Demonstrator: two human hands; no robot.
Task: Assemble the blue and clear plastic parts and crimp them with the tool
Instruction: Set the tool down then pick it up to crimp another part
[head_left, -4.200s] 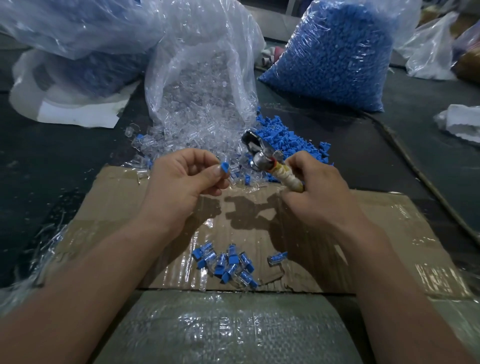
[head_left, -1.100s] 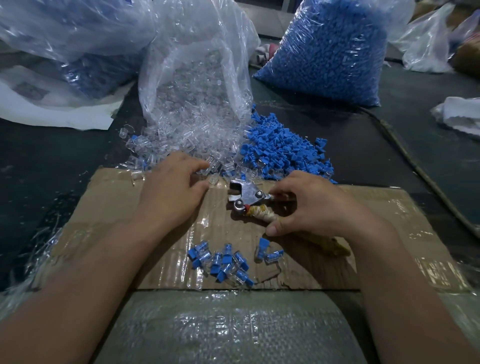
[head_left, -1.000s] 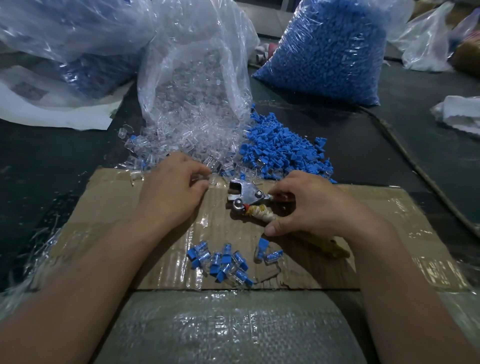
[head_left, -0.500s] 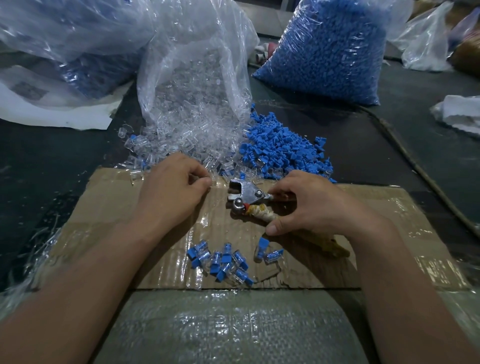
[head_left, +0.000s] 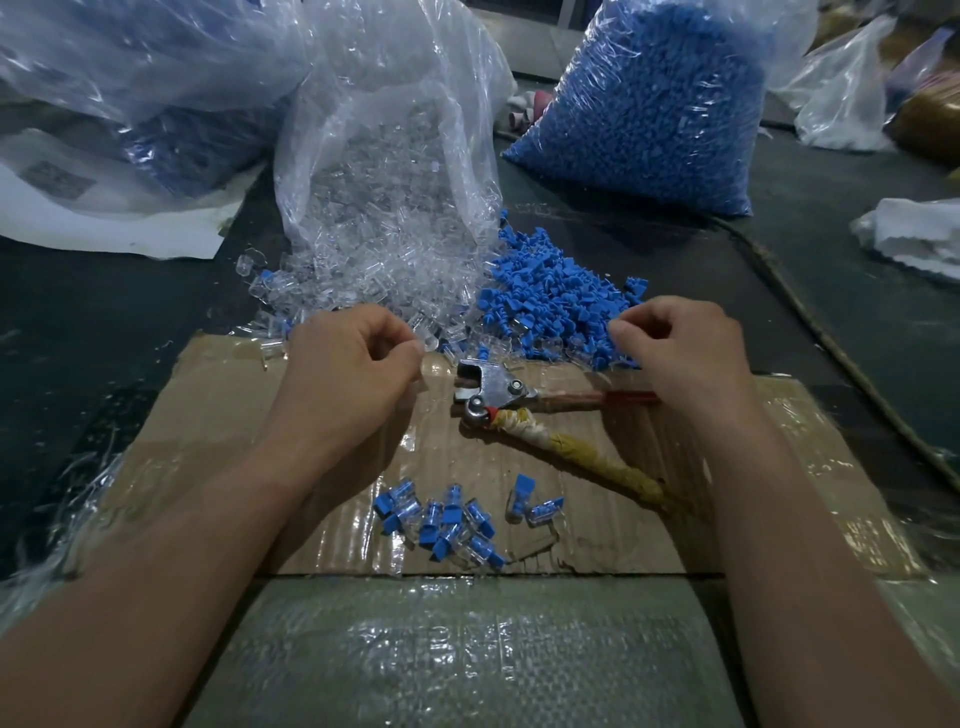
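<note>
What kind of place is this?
Likely a small assembly workshop: a big bag of blue parts, a bag of clear parts spilling out, and a crimping tool lying on cardboard near finished pieces.

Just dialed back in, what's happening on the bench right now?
A person is gathering parts. The left hand sits with curled fingers at the edge of the clear parts, the right hand at the blue parts; whether either has actually picked a piece is unclear. The crimping tool lies untouched on the cardboard, and a cluster of assembled pieces lies nearer the person.
</note>
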